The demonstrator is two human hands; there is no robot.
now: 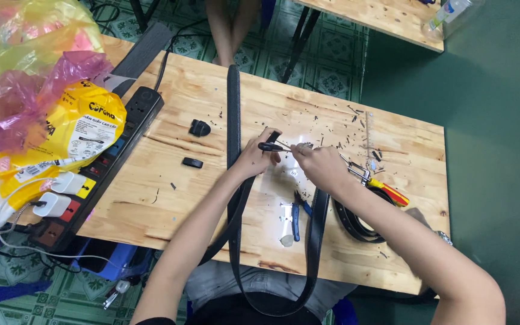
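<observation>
The wooden counter (170, 204) fills most of the view, with a green floor on the right side. On the left lie a heap of plastic bags (43, 90) in yellow and pink and a long black power strip (100, 171) with white plugs in it. A long black belt (234, 108) runs from the far edge of the counter toward the person, hangs over the near edge in a loop and comes back up on the counter. A second black belt (356, 225) lies coiled on the right, near the right forearm.

In the middle, the left hand (254, 157) has its grip pressed together on the belt end and on a small dark tool at the same place. The right hand (320, 164) is just beside it, its fingers pinching a small metal part; what part it is, I cannot tell. Pliers with blue handles (299, 213) lie near the hands, on the near side. A tool with a red and yellow handle (389, 192) lies to the right. Two small black pieces (198, 127) rest on the left of the belt. Tiny dark scraps (332, 123) are scattered on the far side.
</observation>
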